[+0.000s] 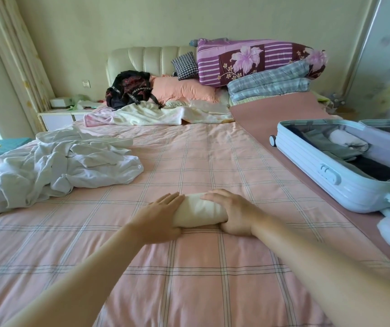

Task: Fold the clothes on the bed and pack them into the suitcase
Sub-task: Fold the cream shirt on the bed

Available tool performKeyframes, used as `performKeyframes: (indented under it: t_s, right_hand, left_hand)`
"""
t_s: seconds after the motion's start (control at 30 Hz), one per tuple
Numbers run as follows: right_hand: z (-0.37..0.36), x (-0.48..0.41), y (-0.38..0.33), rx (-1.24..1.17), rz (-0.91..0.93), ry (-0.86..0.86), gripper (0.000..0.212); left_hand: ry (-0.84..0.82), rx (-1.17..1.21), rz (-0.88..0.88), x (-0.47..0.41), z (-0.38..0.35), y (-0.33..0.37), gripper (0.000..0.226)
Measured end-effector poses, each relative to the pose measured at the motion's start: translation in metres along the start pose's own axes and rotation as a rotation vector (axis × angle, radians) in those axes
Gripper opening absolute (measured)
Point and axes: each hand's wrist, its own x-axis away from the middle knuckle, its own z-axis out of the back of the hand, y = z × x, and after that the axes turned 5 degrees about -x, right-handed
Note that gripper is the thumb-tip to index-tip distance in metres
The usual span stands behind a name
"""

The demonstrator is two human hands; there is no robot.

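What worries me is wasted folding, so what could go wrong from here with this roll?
1. The cream roll is held only at its ends by the left hand and right hand; lifted loosely, it may unroll on the way.
2. The suitcase already holds a grey garment and a white bundle, and the crumpled white clothes are not yet folded, so room may run short.

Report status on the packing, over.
Left hand, right hand grip cream roll on bed. Suitcase open, right, partly packed. White heap left, unfolded; nothing between roll and suitcase.
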Motion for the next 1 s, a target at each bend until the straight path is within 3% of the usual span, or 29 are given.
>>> performKeyframes:
  t_s: [0.17,0.3,0.37,0.47,0.57,0.67,0.77,0.87,0.93,1.0]
  right_hand:
    - [0.005,0.019,0.001,0.049,0.118,0.203,0.069]
    - [0.015,0.033,-0.019,0.307,0.445,0.374,0.051]
    - [0.01,0.042,-0.033,0.303,0.537,0.34,0.048]
    - [0.002,0.051,-0.045,0.077,0.382,0.169,0.039]
    - [0.005,0.041,-0.048,-0.216,0.113,0.232,0.013]
    - [0.013,0.025,-0.049,-0.252,-0.11,0.257,0.028]
    - [0.008,0.012,-0.052,-0.145,-0.259,0.058,0.053]
    - [-0.014,0.005,-0.066,-0.2,-0.32,-0.069,0.062]
    - [-0.03,0.005,-0.076,-0.184,-0.33,-0.048,0.063]
    - [-0.038,0.009,-0.087,-0.172,-0.306,0.035,0.064]
  left_hand:
    - [0.062,0.103,-0.051,-0.016,0.006,-0.001,0.064]
    - [0.253,0.154,-0.098,-0.036,0.0,-0.012,0.056]
    - [0.267,0.138,-0.107,-0.042,-0.007,-0.017,0.049]
    - [0.14,0.071,-0.033,-0.042,-0.009,-0.017,0.056]
    - [-0.042,-0.051,0.03,-0.039,0.001,-0.015,0.064]
    - [-0.034,-0.068,0.093,-0.031,0.006,-0.012,0.059]
    - [0.031,-0.111,0.267,-0.019,0.011,-0.009,0.064]
    - [0.013,-0.101,0.402,-0.004,0.018,-0.003,0.048]
    - [-0.032,-0.037,0.425,0.006,0.021,0.003,0.032]
    - [-0.027,0.125,0.434,0.014,0.018,0.008,0.036]
